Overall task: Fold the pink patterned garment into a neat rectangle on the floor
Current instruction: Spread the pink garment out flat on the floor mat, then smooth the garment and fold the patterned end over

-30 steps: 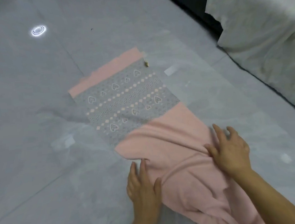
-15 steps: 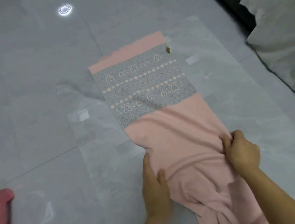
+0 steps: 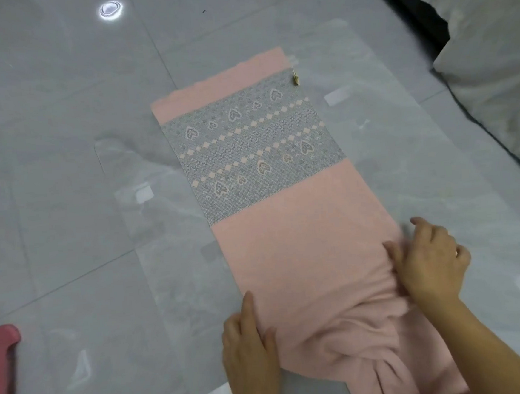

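The left grip (image 3: 249, 348) lies flat and open, fingers straight, pressing the near left edge of the pink patterned garment (image 3: 289, 225) to the floor (image 3: 59, 119). The right grip (image 3: 428, 262) sits on the opposite edge with fingers bent; we cannot tell whether it pinches cloth or only rests there. Between the 2, the fabric bunches into loose folds running toward us, while the far half, with its grey heart band (image 3: 255, 153), lies smooth on a clear plastic sheet (image 3: 402, 123). We judge the step is smoothing and squaring the near end before a fold. To do it well we should draw both edges outward evenly, so the 2 long sides run parallel, and flatten the bunched folds first. Floor room is open to the left; white bedding (image 3: 491, 69) lies well apart on the right, a pink plastic object (image 3: 0, 372) at the far left.
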The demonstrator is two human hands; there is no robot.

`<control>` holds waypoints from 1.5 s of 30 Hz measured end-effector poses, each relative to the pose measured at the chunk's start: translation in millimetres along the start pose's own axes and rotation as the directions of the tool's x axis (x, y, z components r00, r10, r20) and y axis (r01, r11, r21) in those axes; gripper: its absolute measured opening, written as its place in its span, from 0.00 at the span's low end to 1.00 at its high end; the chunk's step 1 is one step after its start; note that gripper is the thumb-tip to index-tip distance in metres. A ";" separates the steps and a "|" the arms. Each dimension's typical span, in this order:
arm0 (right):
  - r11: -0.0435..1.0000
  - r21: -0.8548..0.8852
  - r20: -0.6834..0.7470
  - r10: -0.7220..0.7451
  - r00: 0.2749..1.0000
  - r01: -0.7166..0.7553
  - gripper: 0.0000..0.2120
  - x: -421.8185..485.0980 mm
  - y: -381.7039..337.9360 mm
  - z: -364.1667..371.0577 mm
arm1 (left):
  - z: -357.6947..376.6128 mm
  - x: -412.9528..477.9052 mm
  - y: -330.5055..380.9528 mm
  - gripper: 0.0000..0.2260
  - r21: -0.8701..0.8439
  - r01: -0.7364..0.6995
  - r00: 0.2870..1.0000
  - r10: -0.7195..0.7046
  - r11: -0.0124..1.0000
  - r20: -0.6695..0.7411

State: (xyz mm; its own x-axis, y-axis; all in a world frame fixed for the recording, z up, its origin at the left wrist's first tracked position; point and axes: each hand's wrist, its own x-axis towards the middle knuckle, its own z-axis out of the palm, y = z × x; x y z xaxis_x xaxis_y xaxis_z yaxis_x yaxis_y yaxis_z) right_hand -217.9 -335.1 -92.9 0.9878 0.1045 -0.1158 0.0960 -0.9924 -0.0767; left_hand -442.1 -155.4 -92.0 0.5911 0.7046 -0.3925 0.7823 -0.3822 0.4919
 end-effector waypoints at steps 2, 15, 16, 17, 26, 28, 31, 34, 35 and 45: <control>0.989 0.012 -0.021 -0.144 0.989 0.145 0.29 -12.2 -9.6 -2.7 | 1.9 5.7 4.3 0.28 0.180 -0.106 0.994 0.107 0.978 0.008; 0.927 0.056 0.382 -0.364 0.849 0.372 0.33 -47.1 -7.1 9.5 | 21.3 18.3 10.2 0.38 0.482 -0.572 0.819 0.422 0.664 0.390; 0.943 0.078 0.338 -0.330 0.881 0.323 0.33 -49.5 -1.7 2.2 | 19.2 14.4 9.8 0.37 0.471 -0.594 0.803 0.449 0.652 0.391; 0.960 0.092 0.302 -0.282 0.911 0.266 0.33 -54.8 6.6 -4.4 | 17.4 9.5 8.5 0.37 0.452 -0.629 0.777 0.487 0.633 0.399; 0.989 -0.149 0.450 0.074 0.890 -0.007 0.45 -171.3 107.9 -35.2 | 35.1 -35.0 6.0 0.35 0.250 -0.962 0.252 0.730 0.114 0.636; 0.977 -0.214 0.521 0.130 0.844 -0.018 0.47 -190.9 115.1 -32.5 | 40.5 -30.0 10.3 0.22 0.283 -0.959 0.204 0.766 0.030 0.609; 0.962 -0.263 0.559 0.215 0.801 -0.075 0.40 -205.0 117.0 -28.3 | 39.0 -23.0 22.4 0.15 0.339 -0.941 0.199 0.781 -0.017 0.592; 0.957 -0.286 0.512 0.200 0.835 -0.054 0.28 -211.5 115.0 -30.0 | 35.4 -21.5 24.4 0.13 0.342 -0.939 0.170 0.822 -0.032 0.544; 0.953 -0.300 0.509 0.204 0.836 -0.050 0.24 -213.7 115.8 -31.8 | 34.5 -22.9 20.3 0.12 0.319 -0.947 0.145 0.831 -0.041 0.537; 0.972 -0.198 0.422 0.198 0.885 -0.123 0.18 -204.5 131.4 -30.3 | 25.5 -48.4 -49.6 0.07 0.325 -0.945 0.192 0.837 0.017 0.513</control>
State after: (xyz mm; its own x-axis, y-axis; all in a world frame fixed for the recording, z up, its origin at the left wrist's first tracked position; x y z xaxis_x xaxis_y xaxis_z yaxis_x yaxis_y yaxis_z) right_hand -403.5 -488.8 -49.3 0.8410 -0.0764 -0.5356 -0.0037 -0.9908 0.1356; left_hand -504.5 -185.7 -117.2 0.8687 -0.4913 -0.0625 -0.4814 -0.8673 0.1266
